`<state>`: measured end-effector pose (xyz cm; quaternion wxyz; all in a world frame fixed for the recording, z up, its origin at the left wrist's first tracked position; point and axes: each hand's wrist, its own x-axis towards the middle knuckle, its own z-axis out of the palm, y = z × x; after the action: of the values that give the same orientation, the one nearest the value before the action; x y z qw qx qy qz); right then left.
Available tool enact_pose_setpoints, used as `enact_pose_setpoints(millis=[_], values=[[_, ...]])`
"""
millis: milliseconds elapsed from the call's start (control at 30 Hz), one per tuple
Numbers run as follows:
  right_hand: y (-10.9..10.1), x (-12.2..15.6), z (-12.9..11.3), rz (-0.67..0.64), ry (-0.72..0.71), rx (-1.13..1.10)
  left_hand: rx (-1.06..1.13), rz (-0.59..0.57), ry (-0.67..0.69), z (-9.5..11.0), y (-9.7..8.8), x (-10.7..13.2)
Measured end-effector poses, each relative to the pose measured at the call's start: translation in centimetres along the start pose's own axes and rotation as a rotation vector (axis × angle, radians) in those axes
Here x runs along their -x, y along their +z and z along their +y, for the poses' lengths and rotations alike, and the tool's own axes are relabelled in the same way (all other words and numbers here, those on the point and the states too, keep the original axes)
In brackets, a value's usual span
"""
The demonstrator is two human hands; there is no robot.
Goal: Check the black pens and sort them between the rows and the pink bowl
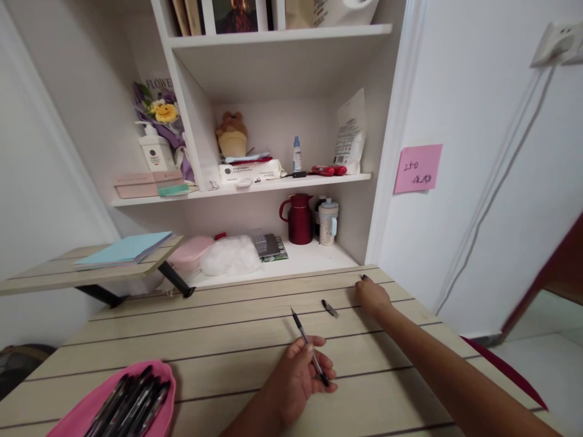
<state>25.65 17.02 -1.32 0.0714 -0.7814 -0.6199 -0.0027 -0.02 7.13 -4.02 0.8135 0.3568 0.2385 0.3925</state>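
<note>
My left hand (303,370) holds a slim pen (304,337) between thumb and fingers. The pen has a clear barrel, a black grip and a bare tip that points up and away. Just beyond it on the desk lies a short black-and-clear piece (330,308), which resembles a pen cap. At the far right of the desk, my right hand (372,297) is closed, with a small dark bit (364,277) showing at its fingertips. Most of that dark thing is hidden. To the left of my hands, a pink dish (167,371) holds several black pens (132,400).
The slatted wooden desk (218,331) backs onto white shelves (255,187). On the left a small raised stand (40,276) carries blue paper (125,247). A red jug (300,220) and a lidded cup (328,222) stand on the lower shelf. A pink note (418,168) sticks to the wall.
</note>
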Motion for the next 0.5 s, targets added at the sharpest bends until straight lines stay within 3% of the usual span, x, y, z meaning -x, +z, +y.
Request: enact_pose_setpoints(millis=[167, 333, 400, 500], values=[[0.8, 0.9, -1.5, 0.012, -0.002, -0.113, -0.017, -0.016, 0.016, 0.1, 0.2, 0.1], [1.1, 3.8, -3.9, 0.005, -0.011, -0.325, -0.112, -0.027, 0.036, 0.0, 0.4, 0.2], [0.7, 5.3, -4.9, -0.029, -0.007, -0.587, -0.203, -0.018, 0.073, -0.2, 0.5, 0.3], [-0.7, 7.4, -6.1, -0.088, 0.023, -1.266, -0.34, -0.008, 0.124, -0.4, 0.6, 0.6]])
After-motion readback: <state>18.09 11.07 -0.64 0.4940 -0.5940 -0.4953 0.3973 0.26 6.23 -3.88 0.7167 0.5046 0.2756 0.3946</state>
